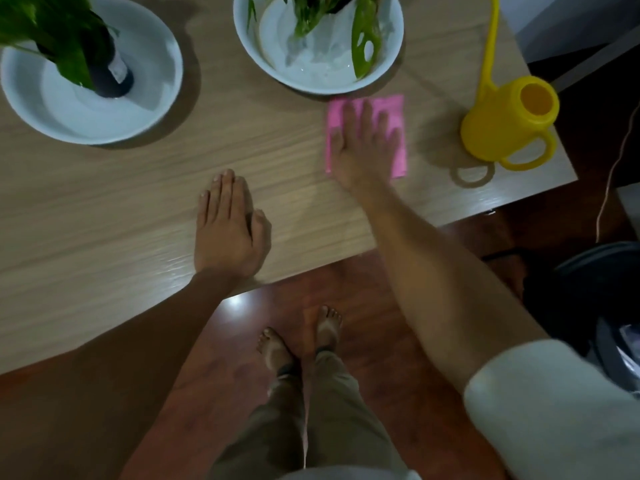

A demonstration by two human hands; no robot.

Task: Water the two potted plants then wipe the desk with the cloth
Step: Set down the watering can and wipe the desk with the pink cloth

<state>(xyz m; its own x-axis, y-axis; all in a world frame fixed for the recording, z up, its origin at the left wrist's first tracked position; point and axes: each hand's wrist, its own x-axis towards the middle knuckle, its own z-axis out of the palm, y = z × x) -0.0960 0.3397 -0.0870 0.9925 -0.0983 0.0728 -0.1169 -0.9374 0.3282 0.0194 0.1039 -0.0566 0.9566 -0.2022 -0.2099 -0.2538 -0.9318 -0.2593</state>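
Right hand [363, 147] flat, fingers spread on pink cloth [398, 109], centre-right of frame; left hand [228, 226] open, bracing worktop [104, 209]. Wiping now: keep palm pressure even, steer clear of yellow watering can [502, 123]

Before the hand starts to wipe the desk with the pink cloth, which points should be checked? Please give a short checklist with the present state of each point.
1. Right hand lies flat on the pink cloth: ok.
2. Cloth lies flat on the desk, not bunched: ok.
3. Yellow watering can is set down upright, apart from the cloth: ok.
4. Left hand rests flat on the desk in the wiping path to the left: not ok, it may need to move.
5. Right white bowl with its plant sits very close to the cloth's far edge: not ok, take care not to push it.
6. Both plants are already watered: cannot tell for certain.
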